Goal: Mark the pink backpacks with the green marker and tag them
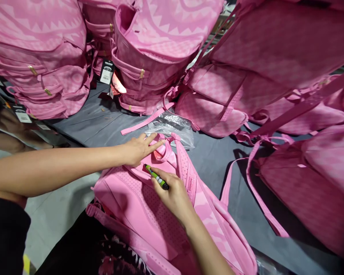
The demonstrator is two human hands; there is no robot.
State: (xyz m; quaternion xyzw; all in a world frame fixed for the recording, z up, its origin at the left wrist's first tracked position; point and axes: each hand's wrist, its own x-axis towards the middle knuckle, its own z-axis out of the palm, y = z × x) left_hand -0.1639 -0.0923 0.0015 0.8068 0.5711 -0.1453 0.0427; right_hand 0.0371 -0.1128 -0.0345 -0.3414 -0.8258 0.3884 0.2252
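A pink backpack point(157, 214) lies in front of me with its padded, perforated back panel and straps facing up. My left hand point(140, 149) rests on its top end with fingers spread, next to the top loop and a small red patch point(158, 154). In my right hand point(173, 191) is a green and black pen point(157, 177), held between thumb and fingers. The pen's black tip is on or just above the pink fabric beside my left hand; whether it touches cannot be made out.
Pink backpacks stand along the back of the grey-covered table point(212, 164), one tagged with a black and white hang tag point(106, 71). Clear plastic wrap point(174, 126) lies beyond my backpack. Another pink backpack point(301, 191) lies at right, its strap trailing over the table.
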